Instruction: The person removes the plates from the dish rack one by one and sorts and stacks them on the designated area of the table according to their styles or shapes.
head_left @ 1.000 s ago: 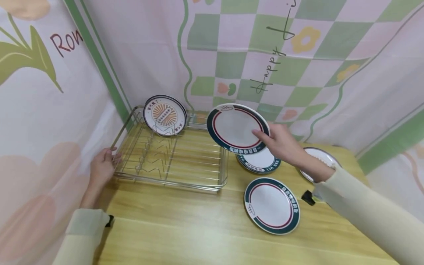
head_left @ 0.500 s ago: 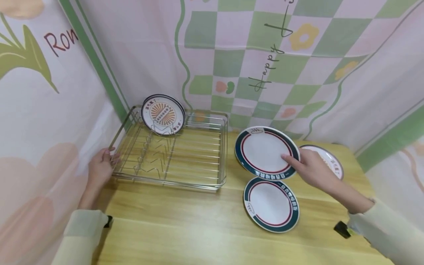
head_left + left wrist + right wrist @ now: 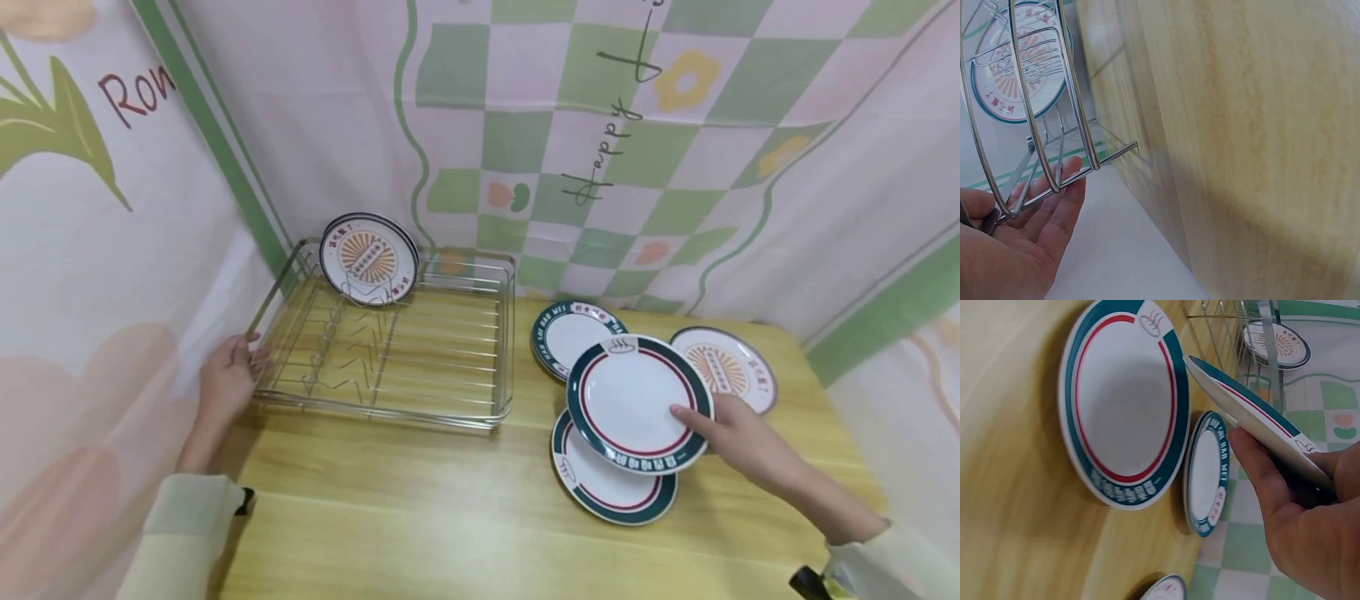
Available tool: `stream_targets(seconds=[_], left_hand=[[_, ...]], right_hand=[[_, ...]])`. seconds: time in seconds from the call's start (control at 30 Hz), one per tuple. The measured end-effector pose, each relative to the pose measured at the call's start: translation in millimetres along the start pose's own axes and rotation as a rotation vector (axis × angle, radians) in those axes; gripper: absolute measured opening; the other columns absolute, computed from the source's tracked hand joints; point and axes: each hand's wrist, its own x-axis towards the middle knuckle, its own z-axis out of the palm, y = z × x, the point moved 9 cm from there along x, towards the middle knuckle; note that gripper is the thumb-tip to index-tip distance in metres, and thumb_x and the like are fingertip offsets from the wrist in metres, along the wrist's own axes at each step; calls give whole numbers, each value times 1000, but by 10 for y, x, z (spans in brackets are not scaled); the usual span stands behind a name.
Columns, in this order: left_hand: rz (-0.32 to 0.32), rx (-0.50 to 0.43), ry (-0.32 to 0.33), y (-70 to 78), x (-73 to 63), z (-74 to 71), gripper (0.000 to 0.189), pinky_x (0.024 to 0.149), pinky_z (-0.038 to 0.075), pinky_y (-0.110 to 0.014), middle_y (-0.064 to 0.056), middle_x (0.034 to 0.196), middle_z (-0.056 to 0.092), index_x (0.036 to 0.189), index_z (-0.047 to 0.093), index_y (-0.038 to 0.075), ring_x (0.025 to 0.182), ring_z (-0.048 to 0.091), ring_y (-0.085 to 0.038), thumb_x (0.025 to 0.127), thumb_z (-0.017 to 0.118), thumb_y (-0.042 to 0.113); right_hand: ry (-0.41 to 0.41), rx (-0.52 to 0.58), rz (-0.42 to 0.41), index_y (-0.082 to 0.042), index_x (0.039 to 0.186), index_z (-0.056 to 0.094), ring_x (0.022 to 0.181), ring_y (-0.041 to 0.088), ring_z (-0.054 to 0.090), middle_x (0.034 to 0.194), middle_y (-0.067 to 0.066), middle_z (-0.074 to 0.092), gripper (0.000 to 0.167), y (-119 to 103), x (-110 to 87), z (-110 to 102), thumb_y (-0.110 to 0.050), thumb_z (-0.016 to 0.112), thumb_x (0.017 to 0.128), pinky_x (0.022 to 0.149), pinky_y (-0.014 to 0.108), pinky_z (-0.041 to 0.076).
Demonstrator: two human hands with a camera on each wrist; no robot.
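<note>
My right hand [image 3: 757, 437] pinches the right edge of a white plate [image 3: 637, 404] with a dark green rim and red ring, thumb on top and fingers beneath. This plate is held over a matching plate [image 3: 611, 492] lying on the table; the right wrist view shows a gap between them. At the left, my left hand [image 3: 227, 375] grips the side of a wire dish rack [image 3: 442, 358], its fingers [image 3: 1060, 222] under the metal bars. Plates with an orange sunburst print [image 3: 367, 262] stand upright at the rack's back left.
Behind the held plate lies a small stack of green-rimmed plates [image 3: 551, 342]. An oval sunburst plate [image 3: 731, 367] rests on the table at the back right. The wooden table [image 3: 390, 508] meets printed curtains [image 3: 480, 92] at the back and sides.
My right hand has carried the green-rimmed plate from beside the rack rightward and toward me, over the matching plate. The stack behind is in fuller view. My left hand has stayed on the rack.
</note>
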Motion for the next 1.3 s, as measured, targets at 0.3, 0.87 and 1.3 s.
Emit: stream_targets(seconds=[0.3,0.87,1.3], left_hand=[[-12,2,4,15,0,3,47,77,62,-12,-42,129,63,140,51,-16,73,61,15,117,25,16],[-16,-21,-6,-15,18,7,47,79,62,-12,-44,129,62,142,49,-16,74,63,13,117,25,16],[-6,-31,-7,-5,-3,3,47,79,62,-12,-45,128,62,142,49,-17,75,64,12,117,26,14]], right_hand=[[-37,156,75,16,119,65,78,13,72,91,14,79,38,346,-96,203,-20,52,113,69,26,64],[-246,586,83,17,124,61,89,16,76,99,12,80,34,716,-95,612,-13,49,114,77,31,68],[-307,721,170,18,133,54,92,17,76,102,12,80,39,877,-68,826,-16,51,113,80,32,68]])
